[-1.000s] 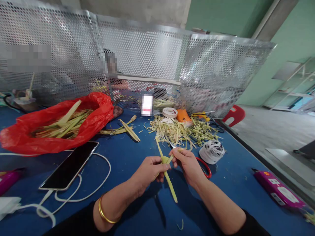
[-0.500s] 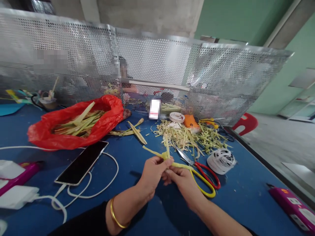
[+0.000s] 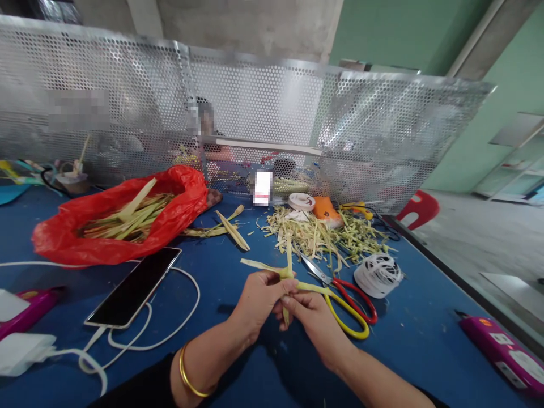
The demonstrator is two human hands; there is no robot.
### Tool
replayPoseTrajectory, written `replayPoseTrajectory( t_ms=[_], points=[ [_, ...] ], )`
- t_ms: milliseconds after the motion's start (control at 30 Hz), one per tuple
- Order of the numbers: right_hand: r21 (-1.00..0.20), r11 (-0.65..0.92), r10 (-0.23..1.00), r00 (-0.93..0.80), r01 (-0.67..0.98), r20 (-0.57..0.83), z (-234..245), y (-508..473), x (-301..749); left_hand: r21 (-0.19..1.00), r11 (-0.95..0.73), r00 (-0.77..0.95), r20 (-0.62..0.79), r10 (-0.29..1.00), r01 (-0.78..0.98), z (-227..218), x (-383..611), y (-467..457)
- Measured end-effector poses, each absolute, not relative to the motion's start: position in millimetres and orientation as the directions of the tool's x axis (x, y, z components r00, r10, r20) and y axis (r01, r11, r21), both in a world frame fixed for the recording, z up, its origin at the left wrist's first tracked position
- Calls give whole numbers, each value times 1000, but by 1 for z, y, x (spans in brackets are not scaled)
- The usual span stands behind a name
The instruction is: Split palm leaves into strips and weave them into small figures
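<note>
Between my hands is a small cross of folded pale-green leaf strips (image 3: 288, 255), with ends pointing up, left, right and down. My left hand (image 3: 264, 297) pinches it near the centre, thumb on top. The fingers of my right hand (image 3: 312, 317) are closed on the lower part, just below the left thumb; some fingertips are hidden. Close by on the right lie scissors (image 3: 351, 300) with one red and one yellow handle, blades toward the cut scraps. Loose leaf strips (image 3: 233, 231) rest on the blue table beyond my hands.
A red plastic bag (image 3: 121, 249) of leaves stands left, by a phone (image 3: 134, 289) on a white cable. A heap of scraps (image 3: 314, 235), a tape roll (image 3: 301, 202) and a white string bundle (image 3: 378, 276) lie right. A perforated metal screen (image 3: 259, 102) closes the back.
A strip end now hangs below my fingers, and the left strip end sits flatter. My hands stay together at nearly the same place; the view has shifted slightly.
</note>
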State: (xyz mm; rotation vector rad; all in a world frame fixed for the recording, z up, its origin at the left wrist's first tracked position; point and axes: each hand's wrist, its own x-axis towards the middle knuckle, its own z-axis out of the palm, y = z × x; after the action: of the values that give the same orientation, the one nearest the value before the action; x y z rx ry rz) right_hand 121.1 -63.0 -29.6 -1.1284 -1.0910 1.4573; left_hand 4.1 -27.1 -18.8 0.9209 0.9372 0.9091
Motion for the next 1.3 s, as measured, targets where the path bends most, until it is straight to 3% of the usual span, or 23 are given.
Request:
replayPoseTrajectory(
  t_ms=[167,467,700,1033,1300],
  points=[
    [-977,-110,992,-83,-185,-96,-27,-63,123,922,305,429,-181,885,-240,-14,2,-27],
    [-976,-163,977,-159,-146,-139,-26,-71,123,943,251,187,-212,959,-219,-4,0,-21],
    [-981,-125,991,-69,-147,-116,-29,-66,122,938,296,392,-207,896,-181,-14,1,-27],
    [-999,-23,993,-111,44,-27,-29,-67,124,961,238,222,-203,954,-143,-16,3,-26],
    [-992,8,989,-146,128,-11,-32,-70,121,976,197,245,-170,955,-92,-13,1,-23]
  ],
)
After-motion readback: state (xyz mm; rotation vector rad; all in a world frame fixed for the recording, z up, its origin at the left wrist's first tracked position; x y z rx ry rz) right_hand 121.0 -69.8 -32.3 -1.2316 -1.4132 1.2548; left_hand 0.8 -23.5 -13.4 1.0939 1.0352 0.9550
